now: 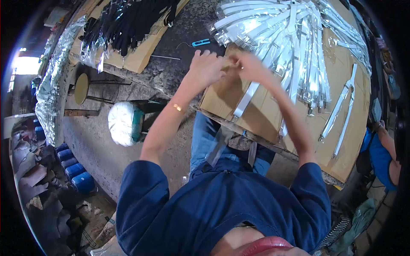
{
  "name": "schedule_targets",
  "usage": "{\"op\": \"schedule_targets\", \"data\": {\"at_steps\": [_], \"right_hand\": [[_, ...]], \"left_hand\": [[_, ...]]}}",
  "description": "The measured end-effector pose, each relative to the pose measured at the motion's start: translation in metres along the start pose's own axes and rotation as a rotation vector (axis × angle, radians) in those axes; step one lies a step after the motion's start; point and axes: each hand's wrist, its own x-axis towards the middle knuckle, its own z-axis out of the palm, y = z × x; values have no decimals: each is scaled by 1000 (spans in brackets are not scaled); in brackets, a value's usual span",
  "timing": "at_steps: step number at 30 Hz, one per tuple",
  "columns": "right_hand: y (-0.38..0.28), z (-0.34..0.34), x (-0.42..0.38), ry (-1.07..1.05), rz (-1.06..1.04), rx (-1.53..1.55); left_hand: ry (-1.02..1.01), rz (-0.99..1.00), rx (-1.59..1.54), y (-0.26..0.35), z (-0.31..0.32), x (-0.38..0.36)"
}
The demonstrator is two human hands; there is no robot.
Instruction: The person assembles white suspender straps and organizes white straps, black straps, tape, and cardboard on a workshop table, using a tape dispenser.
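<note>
My left hand (207,68) is above the near edge of the cardboard sheet (267,113), fingers curled. My right hand (249,67) is just to its right, slightly blurred, with fingers bent inward toward the left hand. What either hand holds is too small or hidden to name. Below the right hand, a white strap (246,102) with a metal end slants down over the cardboard. A large fan of white straps in clear plastic (294,51) spreads right beside and beyond the hands. A blue snipper-like tool (200,42) lies beyond my left hand.
Black straps in plastic (124,25) lie on cardboard at the far left. A thin metal rod (165,57) rests on the dark tabletop. A forked white strap (341,106) lies at right. A white-covered stool (124,123) and blue containers (81,181) stand below left. Another person's arm (388,145) appears at far right.
</note>
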Motion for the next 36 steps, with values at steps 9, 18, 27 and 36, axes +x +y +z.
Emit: {"op": "schedule_targets", "data": {"at_steps": [9,18,27,36], "right_hand": [[8,57,5,-150,107,442],[-59,23,-64,0,231,1094],[-114,33,-181,206,431,853],[-121,82,-260,73,625,1136]], "left_hand": [[-117,-62,-153,-26,0,-15],[125,-23,-398,5,-54,-100],[78,-124,-659,93,-2,-201],[76,-171,-1177,144,44,-252]]}}
